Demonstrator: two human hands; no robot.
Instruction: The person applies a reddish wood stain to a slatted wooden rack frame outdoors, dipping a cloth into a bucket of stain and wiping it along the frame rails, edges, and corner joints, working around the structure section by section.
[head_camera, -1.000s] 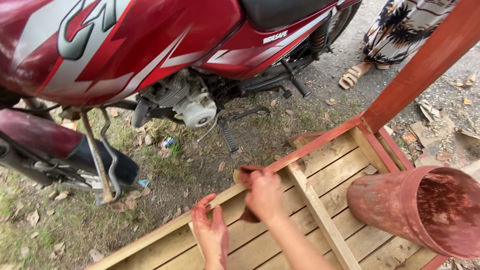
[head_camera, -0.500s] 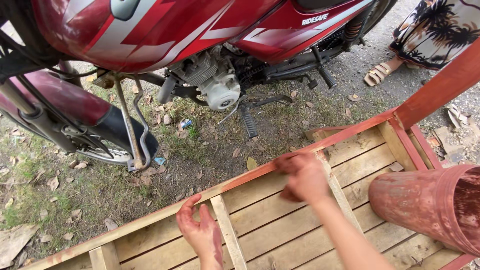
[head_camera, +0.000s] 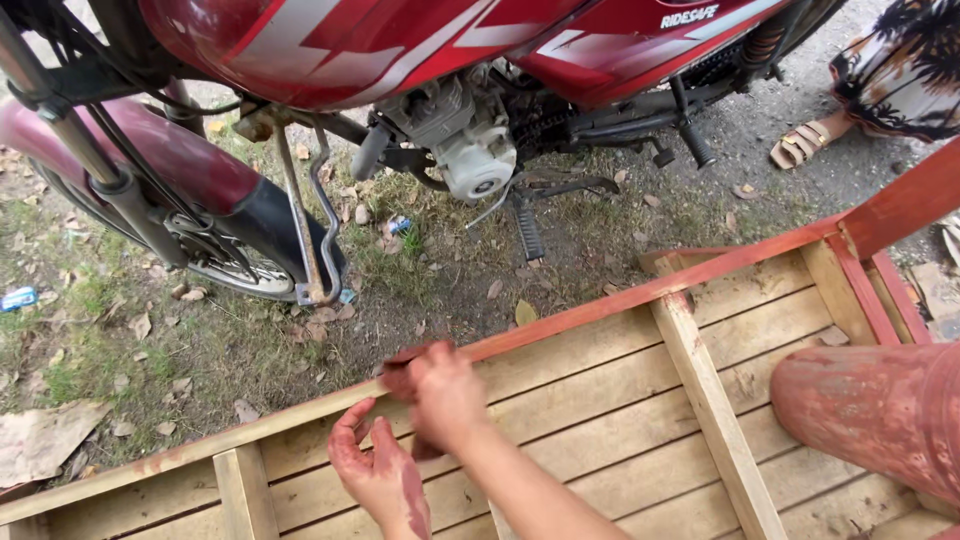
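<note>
Right hand (head_camera: 440, 395) on red frame edge (head_camera: 640, 290), left hand (head_camera: 380, 475) just below

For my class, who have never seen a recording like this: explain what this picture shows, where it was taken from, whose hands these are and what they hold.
The picture comes from a camera worn on a person's head, looking down at their own two bare, red-stained hands. Below them lies a pale slatted wooden frame whose top rail is painted red along part of its length. The right hand presses a small red-stained thing onto that rail; what it is cannot be made out. The left hand rests beside it, its grip empty. A red-smeared bucket sits at the right. Behind stands a red motorcycle on grass, and another person's sandalled foot shows beyond it.
</note>
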